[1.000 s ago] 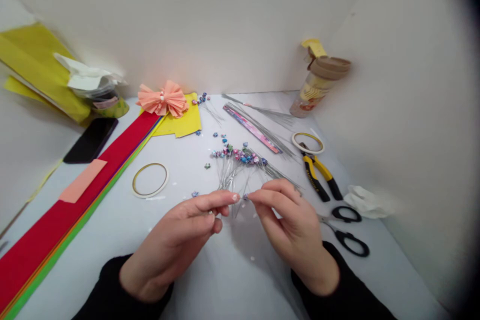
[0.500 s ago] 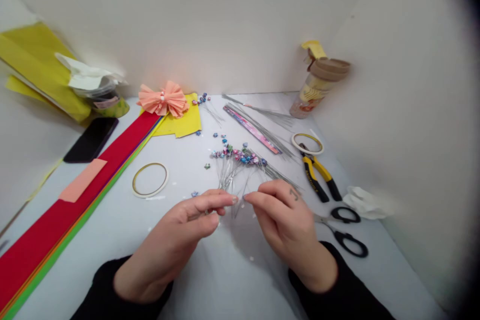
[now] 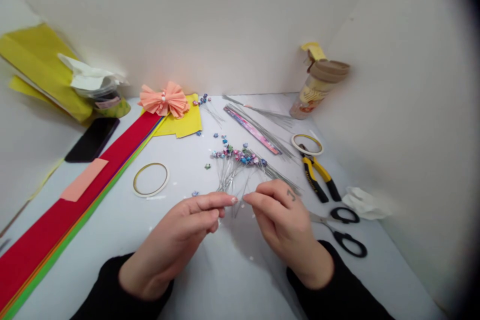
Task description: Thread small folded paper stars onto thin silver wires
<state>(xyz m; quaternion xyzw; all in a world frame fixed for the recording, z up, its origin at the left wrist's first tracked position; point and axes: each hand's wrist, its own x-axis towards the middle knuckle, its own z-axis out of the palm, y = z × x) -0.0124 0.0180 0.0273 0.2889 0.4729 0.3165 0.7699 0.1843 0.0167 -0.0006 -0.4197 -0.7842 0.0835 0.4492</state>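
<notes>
Our left hand and right hand are near the tiny stars. We cannot tell if our fingers grip anything.

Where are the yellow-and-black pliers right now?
Right side of the head view: the pliers lie just beyond the scissors, to the right of the right hand, their far end meeting the right-side tape roll.

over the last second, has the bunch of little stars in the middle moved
No: the bunch of little stars shows no shift either way, lying on the near side of the patterned strip with the same gap as before.
</notes>
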